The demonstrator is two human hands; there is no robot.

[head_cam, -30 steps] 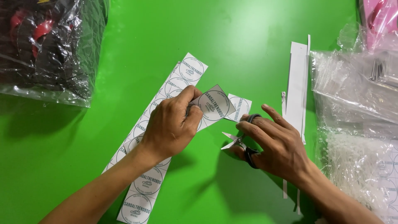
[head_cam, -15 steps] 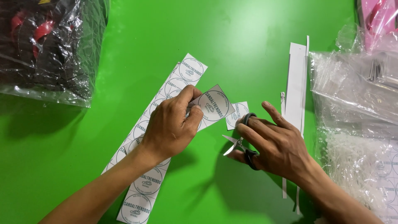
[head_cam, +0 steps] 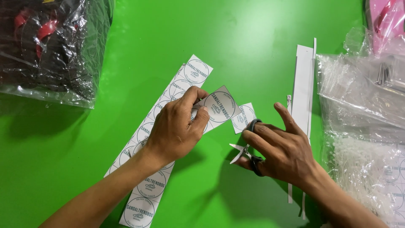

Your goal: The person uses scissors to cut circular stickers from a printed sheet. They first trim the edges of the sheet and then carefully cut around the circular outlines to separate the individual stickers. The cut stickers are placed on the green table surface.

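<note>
A bright green tabletop (head_cam: 261, 46) fills the scene under even overhead light, with crinkled clear plastic bags (head_cam: 358, 97) along its right edge and a dark-filled plastic bag (head_cam: 50, 50) at upper left.

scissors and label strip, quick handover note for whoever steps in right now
Left hand pinches a cut-out paper label piece, lifted over the long label strip on the green table.
Right hand holds small scissors, blades slightly apart, clear of the paper.
Done: one smaller cut label lies beside the held piece; white offcut strips lie to the right.
Left: the held piece has square corners untrimmed; the strip holds many uncut round labels.
</note>
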